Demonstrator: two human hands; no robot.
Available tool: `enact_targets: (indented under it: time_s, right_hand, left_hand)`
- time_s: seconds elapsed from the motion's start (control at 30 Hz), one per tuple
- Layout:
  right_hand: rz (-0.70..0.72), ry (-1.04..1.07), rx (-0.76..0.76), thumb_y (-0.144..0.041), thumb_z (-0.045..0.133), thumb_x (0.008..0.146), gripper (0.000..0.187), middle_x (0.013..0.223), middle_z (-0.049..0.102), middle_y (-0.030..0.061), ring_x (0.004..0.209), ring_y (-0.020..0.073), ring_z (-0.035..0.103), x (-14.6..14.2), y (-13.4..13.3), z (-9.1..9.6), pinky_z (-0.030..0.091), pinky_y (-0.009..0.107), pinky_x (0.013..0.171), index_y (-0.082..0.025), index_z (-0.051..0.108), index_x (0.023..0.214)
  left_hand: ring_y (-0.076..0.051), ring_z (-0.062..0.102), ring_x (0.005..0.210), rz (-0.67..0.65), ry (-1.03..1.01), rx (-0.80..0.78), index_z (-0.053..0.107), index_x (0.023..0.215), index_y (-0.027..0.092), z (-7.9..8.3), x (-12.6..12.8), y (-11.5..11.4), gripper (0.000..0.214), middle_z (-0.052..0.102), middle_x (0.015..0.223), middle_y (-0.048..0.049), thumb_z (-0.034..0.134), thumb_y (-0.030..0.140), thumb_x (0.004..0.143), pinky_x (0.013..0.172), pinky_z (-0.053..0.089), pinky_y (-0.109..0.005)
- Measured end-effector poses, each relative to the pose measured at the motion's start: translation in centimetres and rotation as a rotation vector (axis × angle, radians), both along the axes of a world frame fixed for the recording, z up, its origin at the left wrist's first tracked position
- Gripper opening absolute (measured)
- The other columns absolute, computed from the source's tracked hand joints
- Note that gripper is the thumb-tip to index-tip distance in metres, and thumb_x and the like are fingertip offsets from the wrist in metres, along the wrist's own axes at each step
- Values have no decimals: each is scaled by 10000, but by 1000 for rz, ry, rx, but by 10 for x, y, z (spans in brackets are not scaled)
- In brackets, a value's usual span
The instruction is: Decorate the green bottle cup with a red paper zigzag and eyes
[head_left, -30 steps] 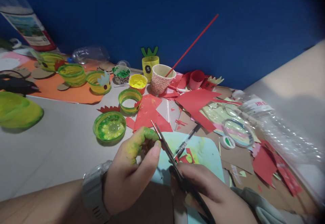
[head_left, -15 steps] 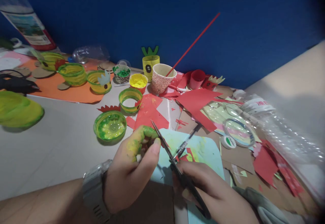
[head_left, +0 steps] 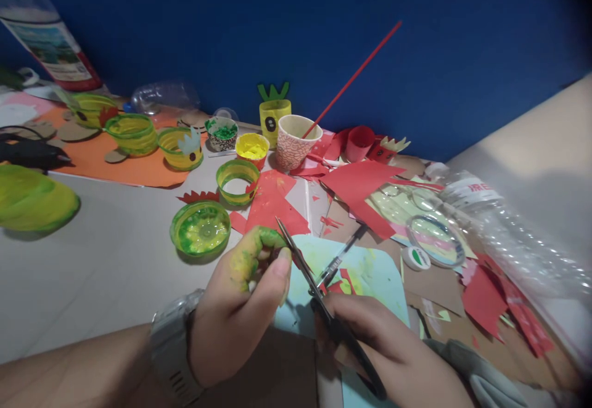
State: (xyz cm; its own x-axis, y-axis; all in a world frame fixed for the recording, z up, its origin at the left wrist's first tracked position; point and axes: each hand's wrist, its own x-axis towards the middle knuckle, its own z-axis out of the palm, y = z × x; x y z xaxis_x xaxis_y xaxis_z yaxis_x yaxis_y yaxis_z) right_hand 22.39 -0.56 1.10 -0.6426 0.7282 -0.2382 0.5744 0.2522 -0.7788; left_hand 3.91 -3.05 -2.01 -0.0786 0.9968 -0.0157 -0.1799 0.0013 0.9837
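Observation:
My right hand grips black-handled scissors, their blades pointing up and left and nearly closed. Their tips lie beside the fingertips of my left hand, which is closed in a pinch and has green and yellow paint on its index finger. A bit of red paper shows behind the blades by those fingertips; most of it is hidden. Beneath the hands lies a pale blue sheet with paint smears, bearing small red scraps and a pen.
Green-yellow painted rings and a painted dish stand left of centre. Behind are a cup of yellow paint and a paper cup with a red stick. Red paper and a plastic bottle lie right.
Both hands stay in nearly the same place. The scissor blades and left fingertips have shifted only very slightly.

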Motion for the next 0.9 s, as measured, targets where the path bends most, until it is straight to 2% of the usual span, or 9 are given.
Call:
enact_targets:
  time_s: [0.33,0.6,0.9]
  right_hand:
    - [-2,-35,-27,-645,338,907,571,629,604,22,604,162,539,4,-2,-4,438,274,570,-187,574,662]
    - [-29,9,7,-512,419,903,427,647,625,30,615,175,580,0,-4,-3,466,272,577,-198,594,672]
    - [14,37,-25,-528,380,934,473,618,616,22,584,155,573,0,-3,-7,464,252,565,-189,562,659]
  left_hand:
    - [-99,347,532,17,-48,1,548,781,201,2,4,1,228,423,610,31,519,338,961,477,318,-211]
    - [-105,362,535,36,-65,-24,548,796,190,1,3,1,229,434,640,18,524,357,951,481,320,-221]
    - [-109,385,567,12,-19,-3,504,773,204,3,2,1,243,426,649,29,500,349,968,510,344,-223]
